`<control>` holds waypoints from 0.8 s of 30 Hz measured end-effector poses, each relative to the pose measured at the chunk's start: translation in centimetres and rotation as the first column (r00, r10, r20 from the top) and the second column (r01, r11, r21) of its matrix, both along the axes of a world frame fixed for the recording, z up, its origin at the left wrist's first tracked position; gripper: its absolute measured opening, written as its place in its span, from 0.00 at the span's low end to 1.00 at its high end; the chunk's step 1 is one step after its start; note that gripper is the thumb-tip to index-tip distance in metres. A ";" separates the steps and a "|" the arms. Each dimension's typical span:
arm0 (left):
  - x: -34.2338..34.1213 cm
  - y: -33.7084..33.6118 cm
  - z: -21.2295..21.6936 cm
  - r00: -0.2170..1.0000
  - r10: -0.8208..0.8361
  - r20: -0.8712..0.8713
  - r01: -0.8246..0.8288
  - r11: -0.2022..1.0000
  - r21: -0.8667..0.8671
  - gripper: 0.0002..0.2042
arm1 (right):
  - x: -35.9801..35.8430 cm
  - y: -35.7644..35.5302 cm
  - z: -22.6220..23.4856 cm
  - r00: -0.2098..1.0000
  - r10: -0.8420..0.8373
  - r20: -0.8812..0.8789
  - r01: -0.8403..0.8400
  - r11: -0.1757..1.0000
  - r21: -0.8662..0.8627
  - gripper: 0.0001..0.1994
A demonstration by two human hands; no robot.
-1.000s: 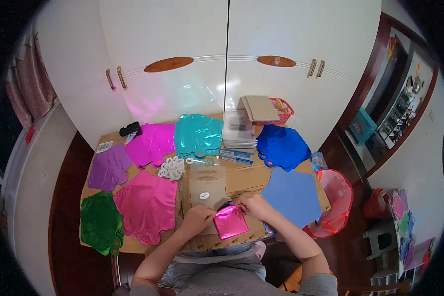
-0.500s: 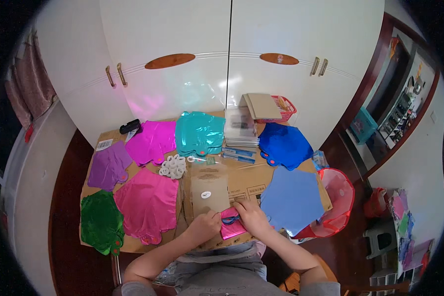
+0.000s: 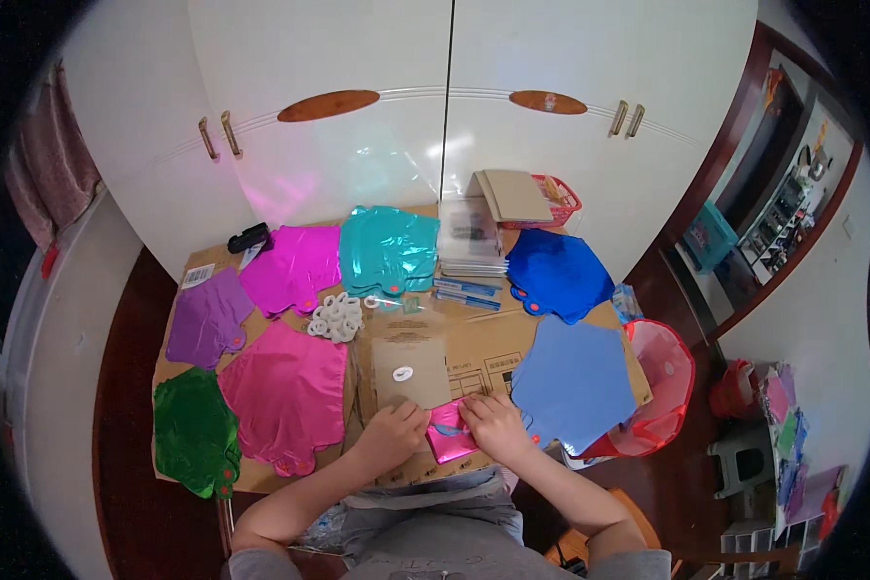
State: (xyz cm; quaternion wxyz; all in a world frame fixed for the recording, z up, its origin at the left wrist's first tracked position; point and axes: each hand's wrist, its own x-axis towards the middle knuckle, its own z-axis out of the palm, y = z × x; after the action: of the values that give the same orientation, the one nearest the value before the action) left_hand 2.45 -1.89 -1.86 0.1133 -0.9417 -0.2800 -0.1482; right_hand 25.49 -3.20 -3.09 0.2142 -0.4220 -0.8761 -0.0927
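A folded shiny pink foil piece (image 3: 448,432) lies on the cardboard-covered table (image 3: 474,353) close to the near edge. My left hand (image 3: 393,433) presses on its left side and my right hand (image 3: 493,426) presses on its right side. Both hands have their fingers curled onto the foil, covering much of it. Just beyond the hands sits a tan card (image 3: 410,371) with a small white ring on it.
Flat foil pieces ring the work spot: green (image 3: 195,432), pink (image 3: 285,391), purple (image 3: 208,317), magenta (image 3: 295,266), teal (image 3: 389,249), dark blue (image 3: 557,273), light blue (image 3: 575,380). White rings (image 3: 336,316), a packet stack (image 3: 472,237) and a red basket (image 3: 662,391) are near.
The pink foil piece was larger and held up between my hands; now it is folded smaller and pressed flat on the table under both hands.
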 end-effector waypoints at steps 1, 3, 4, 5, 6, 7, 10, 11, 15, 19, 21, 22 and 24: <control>-0.1 -0.1 -0.1 1.000 0.009 0.010 -0.009 1.000 0.000 0.15 | 0.1 -0.1 0.1 1.000 0.015 -0.012 -0.016 1.000 -0.016 0.15; -0.2 -0.2 -0.1 0.999 0.022 0.024 -0.022 1.000 -0.009 0.16 | 0.3 -0.4 0.5 0.999 0.043 -0.033 -0.044 0.998 -0.045 0.17; -0.4 -0.3 0.1 0.999 0.026 0.028 -0.026 1.000 -0.018 0.16 | 0.3 -0.6 0.6 0.998 0.047 -0.051 -0.051 0.994 -0.091 0.19; -0.5 -0.4 0.2 0.999 0.030 0.031 -0.029 0.999 -0.026 0.17 | 0.3 -0.7 0.7 0.996 0.050 -0.068 -0.059 0.989 -0.137 0.20; -0.5 -0.5 0.4 0.999 0.037 0.023 -0.036 0.998 -0.042 0.17 | 0.3 -0.8 0.8 0.995 0.051 -0.086 -0.065 0.982 -0.180 0.22; -0.5 -0.7 0.6 0.999 0.045 0.014 -0.044 0.997 -0.058 0.17 | 0.4 -1.0 0.5 0.994 0.062 -0.089 -0.079 0.975 -0.207 0.22; -0.5 -0.9 0.8 0.997 0.063 0.039 -0.060 0.996 -0.064 0.17 | 0.5 -1.0 0.1 0.992 0.087 -0.094 -0.110 0.955 -0.277 0.23; -0.5 -0.9 0.8 0.996 0.069 0.056 -0.065 0.996 -0.058 0.17 | 0.5 -1.1 0.5 0.992 0.086 -0.091 -0.110 0.950 -0.292 0.23; -1.6 -1.3 1.1 0.990 0.119 0.076 -0.112 0.989 -0.092 0.16 | 0.6 -1.2 1.4 0.985 0.162 -0.052 -0.171 0.943 -0.285 0.27; -2.3 -3.1 2.2 0.975 0.169 0.146 -0.148 0.979 -0.143 0.13 | 0.3 -2.3 2.1 0.983 0.180 -0.034 -0.183 0.948 -0.261 0.33; -2.5 -4.2 1.7 0.969 0.175 0.173 -0.151 0.978 -0.144 0.13 | 0.4 -3.1 2.5 0.983 0.184 0.003 -0.175 0.941 -0.289 0.35; -2.6 -4.5 1.5 0.973 0.173 0.151 -0.151 0.978 -0.145 0.13 | 0.4 -3.5 2.6 0.980 0.197 0.030 -0.181 0.944 -0.277 0.34; -2.9 -4.7 1.3 0.978 0.157 0.135 -0.145 0.985 -0.096 0.12 | 0.8 -4.4 2.6 0.972 0.218 0.087 -0.190 0.949 -0.252 0.31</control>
State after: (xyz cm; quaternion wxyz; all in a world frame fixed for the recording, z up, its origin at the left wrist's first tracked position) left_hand -0.45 -6.60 -0.57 0.0636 -0.9088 -0.3641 -0.1936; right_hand 26.32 -7.56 -0.52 0.1195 -0.3459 -0.9305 0.0136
